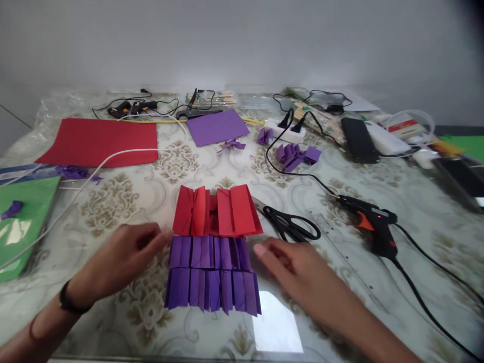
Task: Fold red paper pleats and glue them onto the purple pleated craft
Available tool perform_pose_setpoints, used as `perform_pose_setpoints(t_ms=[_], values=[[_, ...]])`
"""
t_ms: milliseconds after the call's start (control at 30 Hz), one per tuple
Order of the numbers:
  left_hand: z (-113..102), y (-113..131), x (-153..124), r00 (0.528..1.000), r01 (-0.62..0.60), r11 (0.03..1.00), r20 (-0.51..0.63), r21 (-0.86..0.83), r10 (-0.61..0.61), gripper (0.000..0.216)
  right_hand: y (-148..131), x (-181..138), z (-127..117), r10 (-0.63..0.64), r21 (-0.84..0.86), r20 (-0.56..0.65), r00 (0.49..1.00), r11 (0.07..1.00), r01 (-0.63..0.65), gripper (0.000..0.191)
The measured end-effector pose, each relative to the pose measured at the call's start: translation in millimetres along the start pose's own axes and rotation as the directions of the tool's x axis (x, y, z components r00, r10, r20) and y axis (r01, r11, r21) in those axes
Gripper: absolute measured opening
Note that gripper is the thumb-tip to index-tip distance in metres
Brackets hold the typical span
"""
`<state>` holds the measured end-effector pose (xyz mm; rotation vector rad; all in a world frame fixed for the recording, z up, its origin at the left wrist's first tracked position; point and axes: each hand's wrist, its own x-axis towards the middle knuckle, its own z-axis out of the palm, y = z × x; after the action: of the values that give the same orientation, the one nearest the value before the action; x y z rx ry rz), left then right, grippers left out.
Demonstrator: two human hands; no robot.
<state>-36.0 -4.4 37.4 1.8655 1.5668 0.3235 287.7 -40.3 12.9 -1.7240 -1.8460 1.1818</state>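
Folded purple paper pieces (212, 287) lie side by side in two rows near the table's front edge. Just behind them stand folded red paper pieces (238, 212), with a gap showing near their middle. My left hand (132, 254) is at the left side, its thumb tip close to where red and purple meet; whether it touches cannot be made out. On the other side, my right hand (287, 262) rests beside the purple rows, loosely curled with nothing held. Black-handled scissors (291, 224) lie just beyond it, their blades partly hidden behind the red paper.
A black glue gun (368, 222) with an orange trigger lies at right, its cord trailing. A white power strip (285, 131), red sheets (106, 141), a purple sheet (217, 127) and purple paper scraps (293, 157) lie behind. A green packet (28, 222) is left; phones (359, 140) are right.
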Motion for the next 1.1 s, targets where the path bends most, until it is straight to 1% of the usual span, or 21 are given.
perform_pose_setpoints(t_ms=[33, 67, 133, 200, 267, 367, 433, 567, 767, 867, 1000, 1100], values=[[5.7, 1.8, -1.4, 0.998, 0.014, 1.0, 0.066, -0.005, -0.013, 0.051, -3.0, -0.6, 6.4, -0.016, -0.012, 0.029, 0.999, 1.0, 0.017, 0.046], [11.8, 3.5, -1.2, 0.994, 0.033, 0.999, 0.103, -0.016, -0.031, 0.049, -5.9, 0.5, 12.4, -0.03, -0.017, 0.038, 0.999, 0.999, 0.03, 0.044], [22.1, 5.9, 1.4, 0.99, 0.061, 0.998, 0.132, -0.035, -0.055, 0.046, -9.6, 5.0, 20.8, -0.026, -0.016, 0.043, 0.999, 1.0, 0.027, 0.039], [26.2, 5.5, 3.3, 0.985, 0.086, 0.993, 0.159, -0.085, -0.072, 0.046, -8.7, 8.0, 23.0, -0.013, 0.024, 0.048, 0.999, 1.0, 0.012, 0.035], [23.9, 2.1, 2.1, 0.971, 0.128, 0.978, 0.22, -0.163, -0.09, 0.047, -3.6, 6.8, 20.5, -0.009, 0.086, 0.06, 0.998, 0.996, 0.004, 0.032], [14.8, -6.0, -3.4, 0.937, 0.22, 0.939, 0.326, -0.265, -0.127, 0.05, 6.7, -1.1, 13.9, 0.012, 0.18, 0.105, 0.994, 0.983, -0.031, 0.027], [9.3, -11.6, -7.0, 0.922, 0.254, 0.919, 0.362, -0.301, -0.137, 0.05, 12.1, -6.8, 9.9, 0.036, 0.24, 0.139, 0.99, 0.968, -0.069, 0.024], [4.5, -23.6, -12.5, 0.923, 0.261, 0.893, 0.367, -0.367, -0.119, 0.05, 18.2, -13.4, 2.9, 0.069, 0.301, 0.138, 0.988, 0.948, -0.108, 0.024], [5.6, -40.5, -20.0, 0.927, 0.269, 0.845, 0.361, -0.461, -0.098, 0.044, 21.8, -14.9, -3.3, 0.091, 0.331, 0.151, 0.984, 0.934, -0.137, 0.033], [5.4, -40.6, -20.9, 0.93, 0.271, 0.844, 0.351, -0.463, -0.106, 0.043, 22.7, -14.5, -2.6, 0.099, 0.328, 0.148, 0.984, 0.934, -0.143, 0.035], [3.0, -34.5, -19.8, 0.921, 0.292, 0.857, 0.366, -0.424, -0.132, 0.048, 22.8, -14.2, -1.1, 0.104, 0.322, 0.148, 0.983, 0.935, -0.148, 0.035], [2.4, -29.4, -19.4, 0.926, 0.269, 0.873, 0.357, -0.406, -0.119, 0.051, 21.5, -14.6, -0.1, 0.101, 0.322, 0.155, 0.983, 0.935, -0.147, 0.032]])
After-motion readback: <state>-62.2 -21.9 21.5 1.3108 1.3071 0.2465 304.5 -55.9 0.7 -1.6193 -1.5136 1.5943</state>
